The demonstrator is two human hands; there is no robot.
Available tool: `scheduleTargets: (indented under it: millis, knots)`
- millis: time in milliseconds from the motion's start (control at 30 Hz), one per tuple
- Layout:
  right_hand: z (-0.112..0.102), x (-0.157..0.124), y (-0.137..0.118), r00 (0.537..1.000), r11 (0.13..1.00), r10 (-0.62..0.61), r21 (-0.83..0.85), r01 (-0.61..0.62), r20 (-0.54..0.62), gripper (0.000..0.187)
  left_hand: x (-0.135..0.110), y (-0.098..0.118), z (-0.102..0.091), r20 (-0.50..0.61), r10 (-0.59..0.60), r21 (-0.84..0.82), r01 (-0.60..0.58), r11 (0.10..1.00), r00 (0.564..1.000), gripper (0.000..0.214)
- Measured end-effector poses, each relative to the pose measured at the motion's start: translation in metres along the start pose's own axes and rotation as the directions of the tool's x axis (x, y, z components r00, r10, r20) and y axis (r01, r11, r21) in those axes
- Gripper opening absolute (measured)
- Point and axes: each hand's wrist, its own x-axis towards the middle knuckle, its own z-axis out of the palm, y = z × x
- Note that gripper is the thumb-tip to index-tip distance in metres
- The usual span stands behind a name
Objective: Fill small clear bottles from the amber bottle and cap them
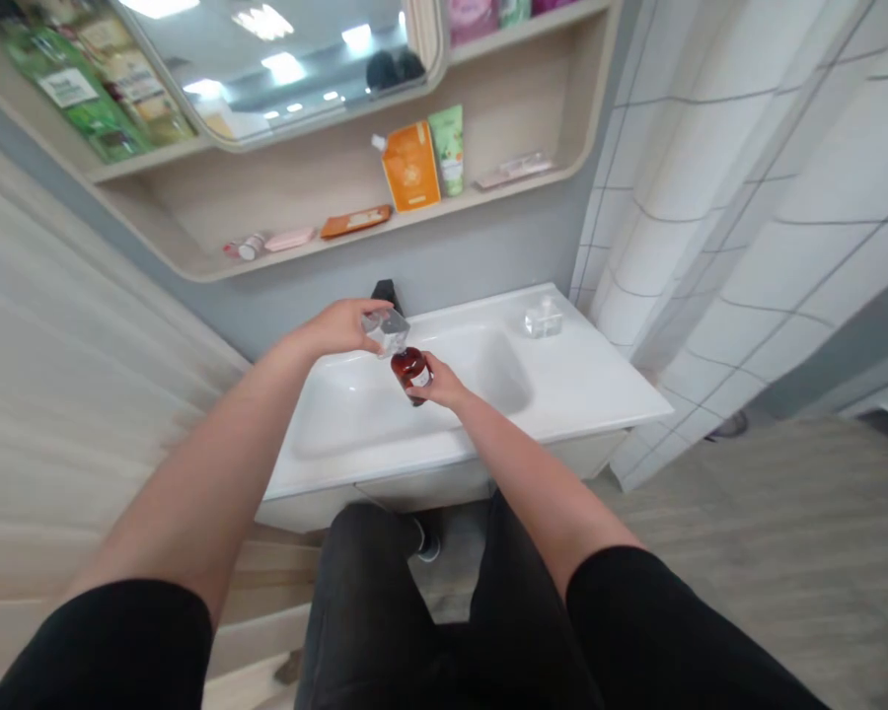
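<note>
Head view. Clock positions are read around the red-brown bottle (409,365), with 12 o'clock toward the wall. The bottle is over the sink basin (326,426), tilted, its upper end directed toward about 11 o'clock; a pale label shows on its side.

Right hand (442,383): approaches the bottle from 4 o'clock; fingers are clamped on the bottle body.

Left hand (346,325): located at 10 o'clock; thumb and fingers are clamped on opposite sides of a clear container (386,333). The container is tilted at the bottle's upper end, at 11 o'clock. Contact between the two cannot be determined, nor can the container's contents.

Surroundings: the black faucet (385,290) stands between 11 and 12 o'clock, behind the clear container. A second clear container (543,319) rests on the white countertop (599,380) at 2 o'clock, beside the basin. On the wall shelf (266,187), an orange pouch (412,168) stands at 12 o'clock with a green tube (448,148) just clockwise of it. The mirror (303,79) is at 11 o'clock.
</note>
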Motion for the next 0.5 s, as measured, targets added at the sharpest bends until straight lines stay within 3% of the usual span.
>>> scheduleTargets:
  millis: [133,267,400,500]
  knots:
    - [-0.001,-0.002,-0.006,0.999,1.0,0.008,-0.003,-0.008,0.04,0.077,-0.022,-0.022,0.016,-0.092,-0.033,-0.188,0.015,0.982,0.995,0.096]
    - [-0.002,-0.005,-0.012,0.994,1.0,0.02,-0.021,-0.018,0.107,0.08,-0.051,-0.046,0.051,-0.219,-0.112,-0.442,0.004,0.897,0.969,0.086]
    - [-0.001,-0.007,-0.009,0.986,0.999,0.042,-0.028,-0.038,0.158,0.086,-0.087,-0.072,0.103,-0.43,-0.251,-0.677,-0.126,0.725,0.867,0.071]
    - [0.0,-0.009,-0.007,0.983,0.998,0.059,-0.034,-0.054,0.176,0.087,-0.118,-0.09,0.14,-0.481,-0.389,-0.791,-0.199,0.578,0.786,0.068]
